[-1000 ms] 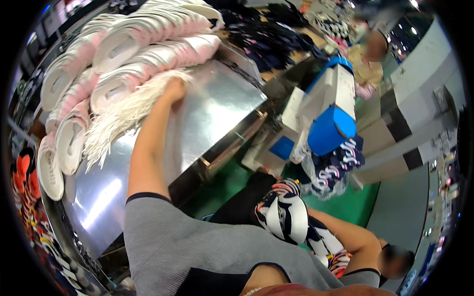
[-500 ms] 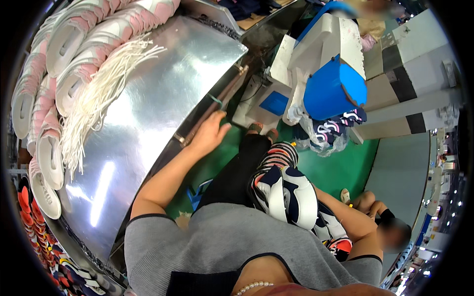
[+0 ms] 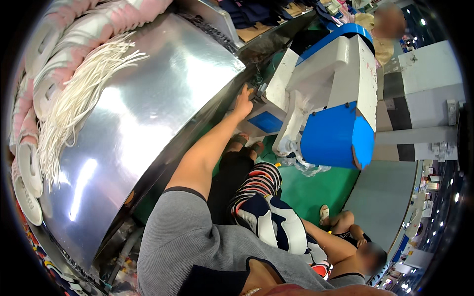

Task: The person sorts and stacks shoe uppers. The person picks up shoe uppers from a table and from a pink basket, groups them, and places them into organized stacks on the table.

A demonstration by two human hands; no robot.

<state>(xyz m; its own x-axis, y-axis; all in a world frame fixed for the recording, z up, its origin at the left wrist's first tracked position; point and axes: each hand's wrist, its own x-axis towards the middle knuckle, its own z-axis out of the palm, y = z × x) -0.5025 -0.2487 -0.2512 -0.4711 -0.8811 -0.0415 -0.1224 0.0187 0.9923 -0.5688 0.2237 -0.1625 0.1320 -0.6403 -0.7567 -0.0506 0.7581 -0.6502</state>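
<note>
My left hand [image 3: 243, 103] reaches forward past the edge of a metal table, fingers partly stretched out and holding nothing I can see. It is close to the near side of a white machine [image 3: 323, 74] with a blue cover [image 3: 333, 135]; whether the fingertips touch it I cannot tell. Against my body, my right forearm [image 3: 326, 239] cradles a long stack of shoe uppers [image 3: 276, 222], white and navy with striped edges in orange and black. My right hand is hidden behind that stack.
The shiny metal table [image 3: 148, 113] carries rows of pink and white shoe uppers [image 3: 74, 44] and a bundle of white laces [image 3: 81, 98]. Dark pieces [image 3: 256, 12] lie at the back. Another person [image 3: 348, 232] sits at the right. Green floor [image 3: 316, 190] shows between.
My left hand has moved forward and right, from the rail by the table edge to the machine. The machine looks nearer. The stack stays in my right arm.
</note>
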